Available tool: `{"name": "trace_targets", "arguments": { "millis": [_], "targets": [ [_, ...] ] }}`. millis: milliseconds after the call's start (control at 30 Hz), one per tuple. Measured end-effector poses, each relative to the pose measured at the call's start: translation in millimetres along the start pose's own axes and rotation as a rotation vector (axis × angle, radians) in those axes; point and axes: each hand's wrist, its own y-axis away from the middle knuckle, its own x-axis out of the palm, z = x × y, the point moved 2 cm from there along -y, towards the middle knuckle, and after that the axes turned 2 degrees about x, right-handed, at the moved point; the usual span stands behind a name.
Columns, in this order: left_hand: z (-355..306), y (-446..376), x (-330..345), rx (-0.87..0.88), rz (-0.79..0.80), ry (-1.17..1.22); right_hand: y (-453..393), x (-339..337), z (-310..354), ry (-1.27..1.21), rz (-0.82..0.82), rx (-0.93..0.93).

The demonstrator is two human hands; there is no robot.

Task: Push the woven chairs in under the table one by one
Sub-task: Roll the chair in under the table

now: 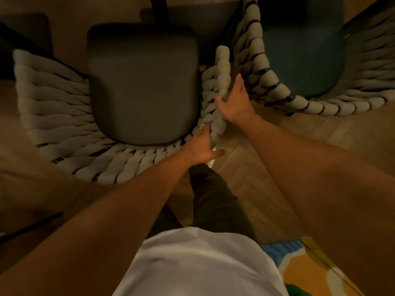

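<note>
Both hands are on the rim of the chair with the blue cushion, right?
No. The head view shows both hands, left and right, on the woven rim of the grey-cushioned chair. The blue-cushioned chair stands untouched beside it.

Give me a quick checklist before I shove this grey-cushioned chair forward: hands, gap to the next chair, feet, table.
1. Left hand on the grey-cushioned woven rope chair: ok, it grips the woven rim at the back right corner.
2. Right hand on the same chair: ok, it holds the woven right arm.
3. Gap to the neighbouring blue-cushioned woven chair: not ok, its rope arm sits very close to the right hand, which could get pinched.
4. Own leg in dark trousers free of the chair: ok, it stands behind the rim.
5. Room under the table: cannot tell, the table edge is not plainly visible.
6. Wooden floor ahead: cannot tell, the chair covers it.
</note>
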Motion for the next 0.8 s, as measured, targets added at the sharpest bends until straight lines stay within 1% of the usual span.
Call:
{"name": "trace_targets", "arguments": {
  "millis": [100,167,233,333,400,633,800],
  "targets": [
    [-15.8,-12.7,4.2,-0.117,-0.155,0.025,-18.9,-0.6,7.4,-0.033,0.047,-0.001],
    [-22.3,-19.3,4.8,-0.155,-0.205,0.008,-29.1,4.4,9.5,-0.052,0.097,0.010],
    [-26.2,-23.1,4.1,-0.179,-0.211,-0.008,-33.6,10.8,9.2,-0.102,0.109,0.037],
    [-28.2,-26.5,3.9,-0.204,-0.223,-0.008,-36.5,15.9,9.1,-0.144,0.052,0.073],
    [-29.8,-26.5,3.9,-0.209,-0.231,-0.004,-36.8,16.4,9.6,-0.152,0.049,0.076],
    [-28.4,-17.5,-3.6,-0.200,-0.265,0.037,-31.9,11.0,25.4,-0.057,0.075,0.036],
    [-29.2,-19.3,-32.6,-0.194,-0.314,0.100,-43.5,1.1,58.5,-0.027,0.051,-0.030]
  ]
}}
